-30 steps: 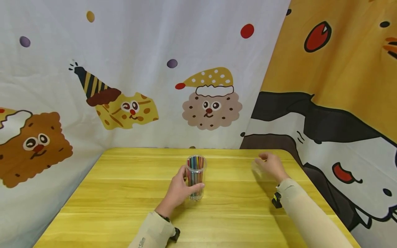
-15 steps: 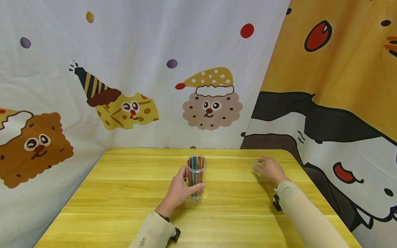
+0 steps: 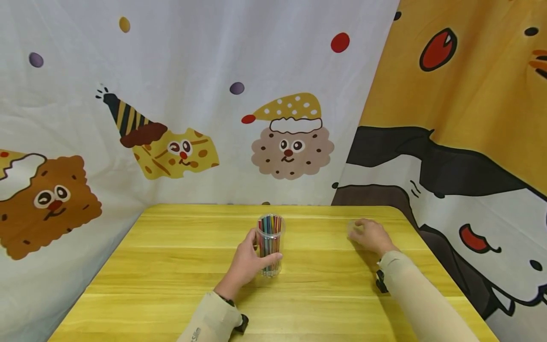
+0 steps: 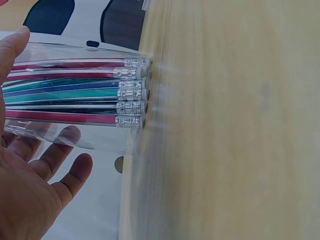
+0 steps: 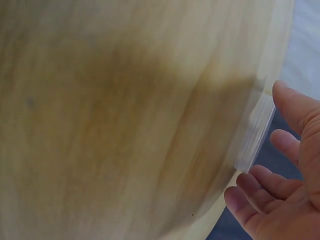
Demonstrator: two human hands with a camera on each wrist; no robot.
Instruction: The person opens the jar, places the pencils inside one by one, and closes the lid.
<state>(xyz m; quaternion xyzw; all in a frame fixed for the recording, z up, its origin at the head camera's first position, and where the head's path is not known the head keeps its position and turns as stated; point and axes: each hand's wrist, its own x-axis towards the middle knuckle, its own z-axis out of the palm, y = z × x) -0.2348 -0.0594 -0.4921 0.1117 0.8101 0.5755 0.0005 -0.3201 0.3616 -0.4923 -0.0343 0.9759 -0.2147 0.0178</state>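
A clear plastic jar (image 3: 271, 235) of colored pencils (image 4: 100, 95) stands upright near the middle of the table. My left hand (image 3: 247, 262) grips the jar from its left side, thumb across the front. Metal ferrules and eraser ends of the pencils point down at the jar's base in the left wrist view. Toward the table's back right, my right hand (image 3: 371, 235) has its thumb and fingertips at opposite edges of a round clear lid (image 5: 254, 134). That lid lies low at the tabletop, partly hidden by the hand in the head view.
The yellow wood-grain table (image 3: 179, 285) has rounded back corners. Behind it hangs a cartoon-printed curtain (image 3: 192, 57), close to the table's back edge. A dark wrist strap mount (image 3: 381, 280) sits on the right sleeve.
My right hand has lowered onto the lid at the back right, its fingers now around the edge. My left hand and the jar have stayed in place.
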